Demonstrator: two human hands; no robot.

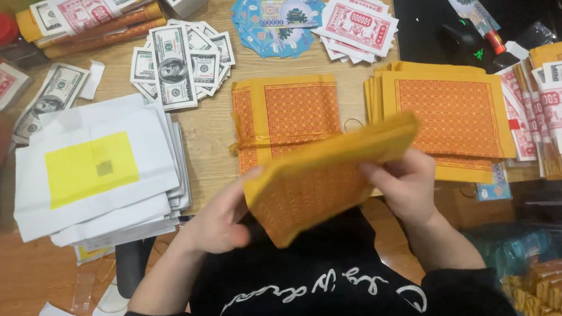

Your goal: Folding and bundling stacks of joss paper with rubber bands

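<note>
Both hands grip one thick bundle of orange-yellow patterned paper sheets (pixel 326 174), held tilted just above the person's lap at the centre of the view, its far edge rising toward 2 o'clock. The left hand (pixel 222 216) is curled around the bundle's lower left corner, thumb on top and fingers hidden beneath. The right hand (pixel 403 182) is closed over the right edge, fingers bent across the top face. Directly behind the bundle, at 12 o'clock, a tied stack of the same orange paper (pixel 284 114) lies flat on the wooden surface (pixel 22 272), partly covered by the held bundle. At 2 o'clock sits a larger loose pile of orange sheets (pixel 448 115), its near left corner hidden by the raised bundle and right hand. At 9 o'clock is a pile of white sheets with a yellow square (pixel 95 172) on top. Farther back, at 11 o'clock, lies a fan of green-grey mock banknotes (pixel 180 62); at 12 o'clock, a spread of blue notes (pixel 277 18) touches a spread of red-and-white notes (pixel 358 28). A black mouse (pixel 462 40) rests on a dark pad at 1 o'clock. More banded note stacks (pixel 561 112) crowd the right edge at 3 o'clock.
</note>
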